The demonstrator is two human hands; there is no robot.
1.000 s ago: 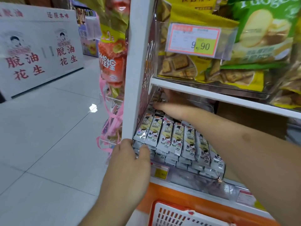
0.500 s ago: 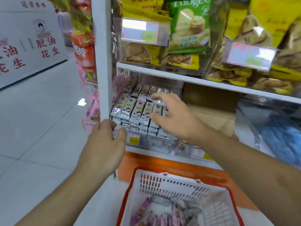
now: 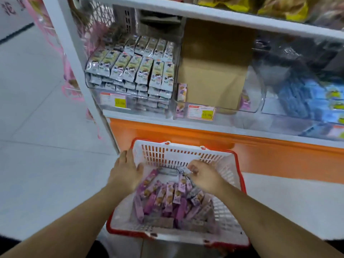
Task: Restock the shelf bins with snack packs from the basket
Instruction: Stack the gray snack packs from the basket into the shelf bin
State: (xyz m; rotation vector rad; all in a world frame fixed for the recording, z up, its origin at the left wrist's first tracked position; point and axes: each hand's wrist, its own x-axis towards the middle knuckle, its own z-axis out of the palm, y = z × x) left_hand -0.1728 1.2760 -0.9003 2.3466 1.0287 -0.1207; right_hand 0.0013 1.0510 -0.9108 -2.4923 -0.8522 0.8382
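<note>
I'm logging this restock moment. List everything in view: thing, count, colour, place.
silver snack packs: many, silver, stacked in the left shelf bin
cardboard box: one, brown, in the middle bin
blue packs: several, blue, right bin
price tags: two, white and yellow, on bin fronts
basket: one, white with red rim, on the floor below the shelf
purple snack packs: many, purple, inside the basket
left hand: on the basket's left rim
right hand: pinching a pack in the basket

White shelf (image 3: 149, 116) over tiled floor (image 3: 37, 146).
Shelf holds clear bins (image 3: 130, 107) of snack packs (image 3: 134, 67), cardboard box (image 3: 214, 71); basket (image 3: 186, 155) on floor.
</note>
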